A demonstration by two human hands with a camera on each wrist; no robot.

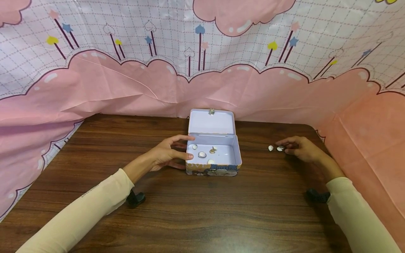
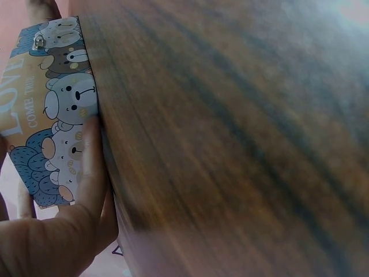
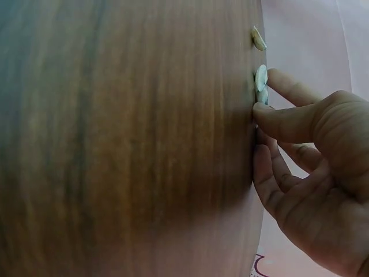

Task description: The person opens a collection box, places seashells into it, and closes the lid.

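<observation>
An open tin box (image 1: 228, 168) with cartoon bears on its front (image 2: 55, 109) stands mid-table, lid up. Several small shells (image 1: 202, 154) lie inside it. My left hand (image 1: 186, 147) grips the box's left wall, thumb (image 2: 91, 156) against the printed front and fingers at the rim. To the right of the box, two pale shells lie on the wood. My right hand (image 1: 281, 147) pinches the nearer shell (image 3: 261, 78) between thumb and forefinger, and the other shell (image 1: 270, 148) lies just left of it, untouched.
The brown wooden table (image 1: 202, 211) is walled at the back and on both sides by a pink cloud-print cloth (image 1: 126, 88). Its right rear corner lies close behind my right hand. Black wrist straps (image 1: 136, 198) sit under both sleeves.
</observation>
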